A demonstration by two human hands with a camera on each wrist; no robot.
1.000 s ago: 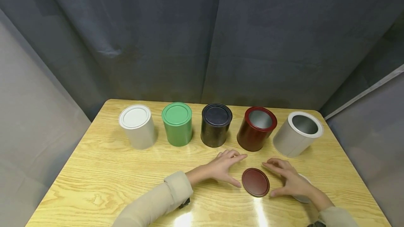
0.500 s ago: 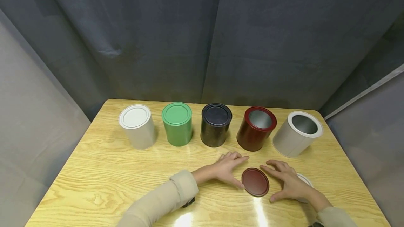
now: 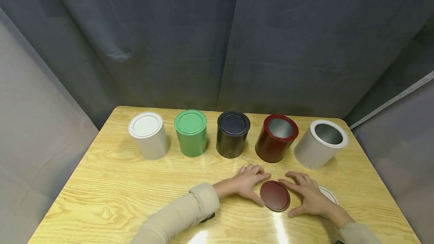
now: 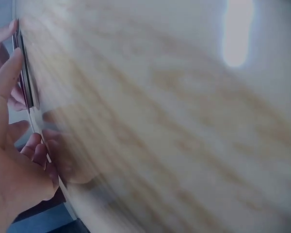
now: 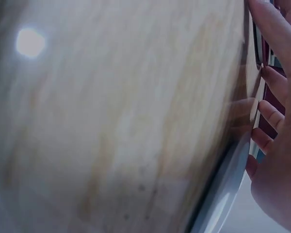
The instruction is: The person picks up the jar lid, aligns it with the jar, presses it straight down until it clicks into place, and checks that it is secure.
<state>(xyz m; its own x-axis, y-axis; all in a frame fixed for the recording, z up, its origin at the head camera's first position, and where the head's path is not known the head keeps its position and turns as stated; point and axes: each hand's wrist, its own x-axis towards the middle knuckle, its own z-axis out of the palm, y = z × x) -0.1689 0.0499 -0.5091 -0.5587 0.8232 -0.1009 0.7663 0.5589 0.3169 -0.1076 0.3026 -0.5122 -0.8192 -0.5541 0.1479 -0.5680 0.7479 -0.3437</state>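
A dark red lid (image 3: 275, 196) lies flat on the table between my two hands. My left hand (image 3: 249, 184) is at its left side, thumb tip at the lid's edge and fingers spread toward its far side. At the right, my right hand (image 3: 306, 197) is spread, with the index fingertip close to the rim and the thumb apart from it. Contact is hard to tell. The left wrist view shows the lid edge-on (image 4: 26, 73) beside the left thumb. A white lid (image 3: 329, 195) lies partly hidden behind the right hand. Behind the hands stands a topless dark red can (image 3: 272, 144).
A white can (image 3: 313, 150) without a lid stands at the right end of the row. Further left are lidded cans: black (image 3: 231, 142), green (image 3: 192, 140) and white (image 3: 150, 142). A dark curtain (image 3: 217, 40) hangs behind the wooden table (image 3: 112, 191).
My left hand has moved right, bringing its thumb to the red lid's edge. The right hand has shifted slightly left, baring more of the white lid. The cans have stayed put.
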